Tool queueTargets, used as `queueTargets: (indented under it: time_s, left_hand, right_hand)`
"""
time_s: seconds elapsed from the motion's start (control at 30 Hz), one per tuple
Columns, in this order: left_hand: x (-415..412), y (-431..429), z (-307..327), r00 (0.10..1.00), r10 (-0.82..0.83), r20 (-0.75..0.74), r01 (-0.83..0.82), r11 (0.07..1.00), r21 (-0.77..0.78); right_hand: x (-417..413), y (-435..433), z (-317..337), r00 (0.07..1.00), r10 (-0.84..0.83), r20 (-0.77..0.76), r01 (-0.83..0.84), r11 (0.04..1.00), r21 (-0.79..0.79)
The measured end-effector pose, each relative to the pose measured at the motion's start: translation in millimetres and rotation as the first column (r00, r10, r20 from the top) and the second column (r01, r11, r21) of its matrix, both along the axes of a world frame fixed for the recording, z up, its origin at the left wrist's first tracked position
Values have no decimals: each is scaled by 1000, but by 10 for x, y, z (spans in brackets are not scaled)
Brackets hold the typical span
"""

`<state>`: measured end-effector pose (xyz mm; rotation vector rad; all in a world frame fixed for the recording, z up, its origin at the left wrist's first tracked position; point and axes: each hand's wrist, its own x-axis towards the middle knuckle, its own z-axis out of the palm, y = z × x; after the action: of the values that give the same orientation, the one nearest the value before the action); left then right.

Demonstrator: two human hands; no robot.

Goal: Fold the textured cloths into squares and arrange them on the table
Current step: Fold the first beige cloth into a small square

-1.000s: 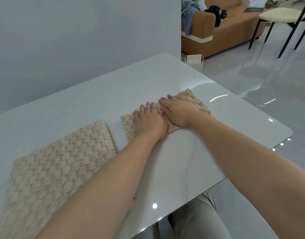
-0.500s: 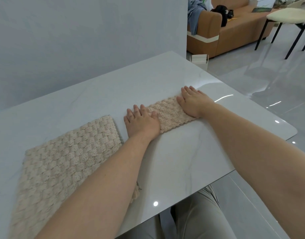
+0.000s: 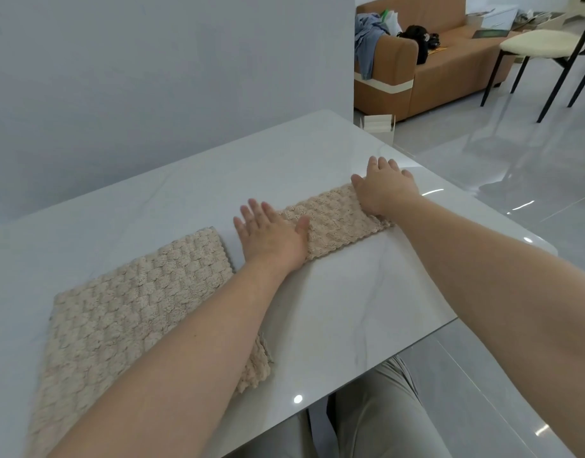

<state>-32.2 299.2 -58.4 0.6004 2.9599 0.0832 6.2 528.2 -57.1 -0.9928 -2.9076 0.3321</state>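
Observation:
A beige textured cloth [image 3: 334,219], folded into a narrow strip, lies on the white marble table [image 3: 350,309]. My left hand [image 3: 271,236] presses flat on the strip's left end, fingers straight and spread. My right hand [image 3: 383,186] lies flat on its right end, fingers reaching past the cloth onto the table. A second, larger beige textured cloth [image 3: 119,312] lies spread out at the left, partly hidden under my left forearm.
A grey wall runs behind the table. The table's right corner and front edge are near my right arm. Beyond it stand a brown sofa [image 3: 426,61] with clothes and a bag, a small white box [image 3: 378,125] on the floor, and a black-legged chair [image 3: 549,47].
Both hands slid apart along the folded cloth, the left to its left end and the right to its right end, uncovering the strip's middle.

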Motion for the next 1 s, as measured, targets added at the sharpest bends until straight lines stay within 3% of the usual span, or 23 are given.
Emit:
queueTargets:
  time_s: [0.07, 0.17, 0.23, 0.4, 0.57, 0.7, 1.0]
  left_hand:
    - [42, 127, 48, 986, -156, -52, 159, 986, 46]
    - [66, 332, 48, 952, -305, -5, 304, 948, 94]
    - [59, 423, -8, 945, -327, 18, 324, 942, 82]
    - [104, 471, -190, 948, -318, -16, 318, 947, 49]
    - [90, 474, -201, 949, -316, -15, 316, 947, 59]
    - [113, 474, -189, 950, -312, -1, 312, 950, 36]
    - [411, 502, -143, 936, -349, 54, 348, 937, 26]
  right_hand:
    - [28, -36, 70, 999, -35, -12, 36, 997, 73]
    - [89, -106, 132, 992, -123, -32, 126, 983, 132]
    - [109, -110, 117, 986, -168, -22, 169, 973, 156]
    - [108, -59, 46, 969, -222, 105, 219, 975, 40]
    - [145, -98, 207, 981, -71, 179, 77, 997, -25]
    - [162, -150, 426, 996, 44, 73, -39, 997, -62]
    - [229, -478, 912, 961, 277, 4, -276, 952, 132]
